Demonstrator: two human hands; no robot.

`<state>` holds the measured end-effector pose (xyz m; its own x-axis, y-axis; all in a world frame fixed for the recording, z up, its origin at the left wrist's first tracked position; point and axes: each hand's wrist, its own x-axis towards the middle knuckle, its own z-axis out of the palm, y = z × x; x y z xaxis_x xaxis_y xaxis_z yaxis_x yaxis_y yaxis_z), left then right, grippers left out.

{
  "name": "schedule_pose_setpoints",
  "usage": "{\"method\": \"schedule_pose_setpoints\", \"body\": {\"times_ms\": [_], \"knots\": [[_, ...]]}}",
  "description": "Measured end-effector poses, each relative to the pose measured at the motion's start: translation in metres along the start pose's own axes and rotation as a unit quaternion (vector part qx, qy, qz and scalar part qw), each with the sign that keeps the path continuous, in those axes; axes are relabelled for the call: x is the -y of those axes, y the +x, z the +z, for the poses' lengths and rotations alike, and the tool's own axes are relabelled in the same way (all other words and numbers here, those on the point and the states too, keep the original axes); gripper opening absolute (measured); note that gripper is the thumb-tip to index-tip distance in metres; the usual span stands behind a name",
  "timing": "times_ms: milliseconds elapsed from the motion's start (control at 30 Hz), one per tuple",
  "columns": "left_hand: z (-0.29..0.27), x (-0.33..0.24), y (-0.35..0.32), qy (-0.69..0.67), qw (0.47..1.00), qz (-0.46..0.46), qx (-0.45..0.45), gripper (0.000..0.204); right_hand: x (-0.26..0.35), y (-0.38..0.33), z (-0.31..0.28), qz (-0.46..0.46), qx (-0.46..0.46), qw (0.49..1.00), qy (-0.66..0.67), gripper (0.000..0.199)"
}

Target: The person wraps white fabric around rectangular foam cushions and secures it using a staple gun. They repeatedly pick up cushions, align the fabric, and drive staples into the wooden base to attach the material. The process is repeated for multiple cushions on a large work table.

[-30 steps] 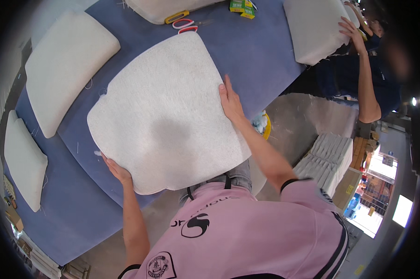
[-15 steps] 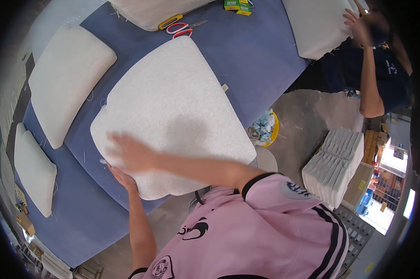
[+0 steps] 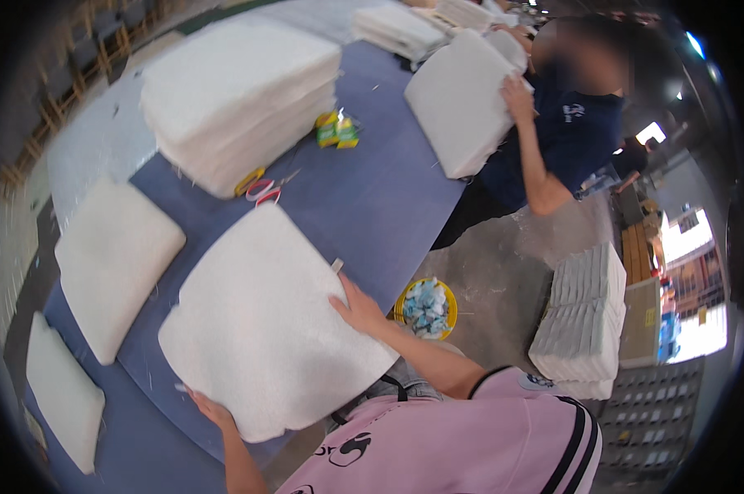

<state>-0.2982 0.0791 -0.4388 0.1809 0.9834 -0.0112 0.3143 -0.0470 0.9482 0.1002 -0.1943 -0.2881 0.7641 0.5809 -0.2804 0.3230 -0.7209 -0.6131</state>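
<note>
In front of me a white seat cushion [image 3: 265,329] lies on the blue-covered table, its wide end overhanging the edge toward my body. My left hand [image 3: 211,410] grips its near left edge, with the fingers partly hidden. On the opposite side, my right hand [image 3: 359,309] holds the right edge, close to a small pale tag [image 3: 336,265] sticking out there. Beyond the cushion's far end lie scissors [image 3: 264,193] with red and white handles and a yellow-handled tool [image 3: 249,180].
A tall stack of white cushions [image 3: 240,90] stands beyond the scissors, near green-yellow boxes [image 3: 337,130]. Two more cushions [image 3: 116,263] [image 3: 63,395] lie at left. A co-worker [image 3: 545,140] handles another cushion [image 3: 458,103]. A yellow bucket of scraps [image 3: 426,308] and a white stack [image 3: 582,321] stand on the floor.
My right hand has gone from the cushion's left part to its right edge. My left hand stays at the near left edge. The view has tilted up, showing more of the table's far side.
</note>
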Motion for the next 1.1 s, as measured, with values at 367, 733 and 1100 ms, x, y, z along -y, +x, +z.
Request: {"method": "schedule_pose_setpoints", "body": {"times_ms": [367, 733, 1100], "knots": [[-0.027, -0.063, 0.011, -0.347, 0.887, -0.268, 0.146, 0.062, 0.0, -0.02, -0.035, 0.096, 0.044, 0.976, 0.191, 0.096], [-0.223, -0.37, 0.007, -0.298, 0.938, 0.027, 0.174, 0.068, 0.081, -0.018, 0.022, 0.087, 0.421, 0.698, 0.573, 0.071], [-0.194, -0.44, 0.099, 0.381, 0.816, 0.428, -0.081, 0.04, 0.077, 0.018, 0.037, 0.086, 0.457, 0.543, 0.699, 0.073]]}}
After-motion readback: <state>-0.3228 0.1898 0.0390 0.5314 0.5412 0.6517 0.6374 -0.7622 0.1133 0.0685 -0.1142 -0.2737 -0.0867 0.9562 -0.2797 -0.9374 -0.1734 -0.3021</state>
